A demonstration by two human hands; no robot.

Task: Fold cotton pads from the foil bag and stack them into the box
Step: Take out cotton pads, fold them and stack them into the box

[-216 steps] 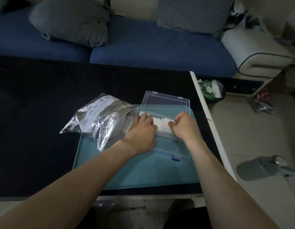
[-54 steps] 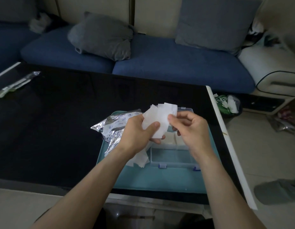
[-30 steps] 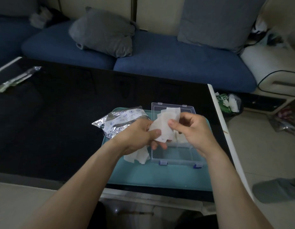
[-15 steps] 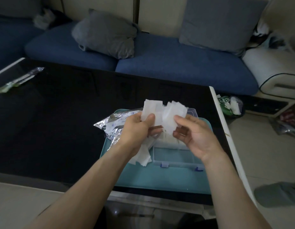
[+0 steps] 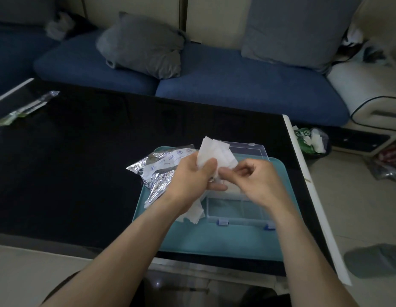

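Half a second ago the white cotton pads (image 5: 214, 155) were fanned out high between both hands; now they are bunched lower and the hands have closed in on each other above the clear plastic box (image 5: 237, 209).

Far left on the black table (image 5: 81, 162) lies a slim clear wrapper (image 5: 24, 108). Nearer the middle, the crumpled foil bag (image 5: 158, 171) rests half on the table, half on the teal tray (image 5: 214, 240). The left hand (image 5: 190, 180) grips the bunch of pads, thumb pressed over the front and fingers curled behind; more white sheet (image 5: 193, 213) hangs below its wrist, just beside the box's left wall. The right hand (image 5: 257, 180) has thumb and forefinger pinched at the lower right edge of the pads, the other fingers curled. Below the hands the box sits on the tray with its lid (image 5: 250, 149) open behind it and some white pads inside at the back. On the floor to the right stands a bin (image 5: 312, 140) with a green-printed bag
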